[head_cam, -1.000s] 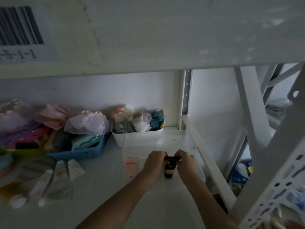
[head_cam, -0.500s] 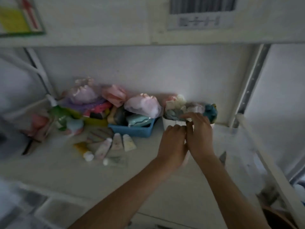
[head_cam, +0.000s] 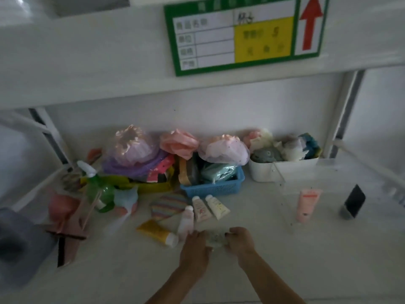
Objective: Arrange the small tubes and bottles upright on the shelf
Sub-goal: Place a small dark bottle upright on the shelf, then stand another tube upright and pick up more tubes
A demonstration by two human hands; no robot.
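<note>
Both my hands meet low on the white shelf [head_cam: 328, 260]. My left hand [head_cam: 195, 244] and my right hand [head_cam: 240, 239] each grip an end of a small clear bottle [head_cam: 215, 238] lying on its side. Just left of it lie a yellow tube [head_cam: 156, 232], a pale pink tube [head_cam: 186, 220] and two white tubes [head_cam: 200, 208] [head_cam: 217, 206]. Farther right a pink tube [head_cam: 308, 204] stands upright inside a clear acrylic box [head_cam: 282, 194], and a black tube [head_cam: 354, 204] stands upright beside it.
A blue basket [head_cam: 219, 187], a white bin [head_cam: 282, 171] of cloth items and pastel shower caps line the back wall. A green spray bottle [head_cam: 98, 187] and a pink stand [head_cam: 72, 218] sit at the left. A green label card [head_cam: 241, 34] hangs on the upper shelf edge.
My view swung left and my hands left the upright black tube, moved back and left along the shelf, and closed on the clear bottle lying by the tubes.
</note>
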